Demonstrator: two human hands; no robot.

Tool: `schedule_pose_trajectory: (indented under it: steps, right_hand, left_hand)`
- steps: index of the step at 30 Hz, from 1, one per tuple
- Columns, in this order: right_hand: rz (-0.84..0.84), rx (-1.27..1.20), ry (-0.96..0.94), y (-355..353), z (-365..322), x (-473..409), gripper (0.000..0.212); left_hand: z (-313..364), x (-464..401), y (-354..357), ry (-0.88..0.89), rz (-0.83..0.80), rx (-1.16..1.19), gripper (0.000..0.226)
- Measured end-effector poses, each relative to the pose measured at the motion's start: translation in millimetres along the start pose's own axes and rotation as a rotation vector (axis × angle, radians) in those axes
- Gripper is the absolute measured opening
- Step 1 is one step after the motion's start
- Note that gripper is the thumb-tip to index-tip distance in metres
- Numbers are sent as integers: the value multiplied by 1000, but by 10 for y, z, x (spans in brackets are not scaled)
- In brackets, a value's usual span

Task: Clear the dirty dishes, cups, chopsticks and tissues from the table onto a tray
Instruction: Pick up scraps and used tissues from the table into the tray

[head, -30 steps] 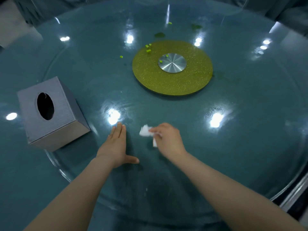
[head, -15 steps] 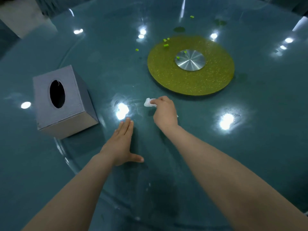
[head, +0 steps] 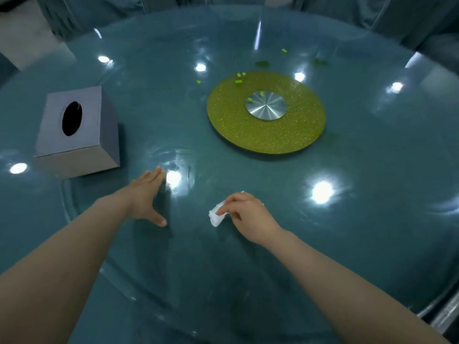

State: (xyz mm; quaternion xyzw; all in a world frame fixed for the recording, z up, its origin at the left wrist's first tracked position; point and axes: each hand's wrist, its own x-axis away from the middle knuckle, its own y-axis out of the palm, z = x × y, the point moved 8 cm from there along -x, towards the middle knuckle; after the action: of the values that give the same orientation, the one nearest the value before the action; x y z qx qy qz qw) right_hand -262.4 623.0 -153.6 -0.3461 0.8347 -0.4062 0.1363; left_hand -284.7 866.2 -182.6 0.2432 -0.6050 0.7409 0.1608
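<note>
A crumpled white tissue (head: pixel 215 217) is pinched in my right hand (head: pixel 248 216), pressed against the glossy teal glass tabletop (head: pixel 372 219) near its front middle. My left hand (head: pixel 146 194) lies flat on the glass to the left of it, fingers together and thumb spread, holding nothing. No tray, dishes, cups or chopsticks are in view.
A grey cube tissue box (head: pixel 74 130) with an oval hole stands at the left. A yellow-green glittery disc (head: pixel 265 112) with a metal hub lies past my hands, small green scraps (head: pixel 239 81) scattered on and behind it. The table's rim curves at the lower right.
My right hand has drawn the tissue back across the glass towards me and to the right, after pushing it out towards the disc. My left hand has stayed flat in place.
</note>
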Motion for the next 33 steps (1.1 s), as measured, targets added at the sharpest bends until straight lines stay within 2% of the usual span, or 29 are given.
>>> schedule_pose_trajectory:
  steps: [4, 7, 10, 12, 15, 19, 24, 29, 33]
  right_hand:
    - [48, 42, 89, -393, 368, 238, 35]
    - [148, 81, 204, -725, 712, 286, 35]
    - [306, 124, 379, -1066, 1134, 420, 34]
    - [391, 149, 479, -1239, 1374, 567, 34]
    - [471, 198, 576, -1421, 1588, 802, 31]
    - [518, 263, 725, -1555, 1778, 1087, 36]
    - [509, 298, 734, -1415, 1643, 1161, 35]
    - [448, 222, 704, -1292, 1529, 1170, 39]
    - [412, 221, 601, -1130, 1309, 1110, 37]
  left_hand:
    - [-110, -85, -113, -104, -48, -22, 138]
    - [33, -49, -183, -159, 64, 36, 118]
    - [596, -9, -324, -38, 318, 140, 103]
    - [1128, 10, -303, 97, 387, 214, 105]
    - [1818, -7, -115, 237, 315, 220, 111]
    - [2166, -62, 139, 251, 204, 236, 119]
    - [2061, -64, 257, 215, 223, 117, 117]
    - [1955, -74, 192, 147, 262, 177, 104]
    - [1823, -123, 109, 87, 262, 221, 102]
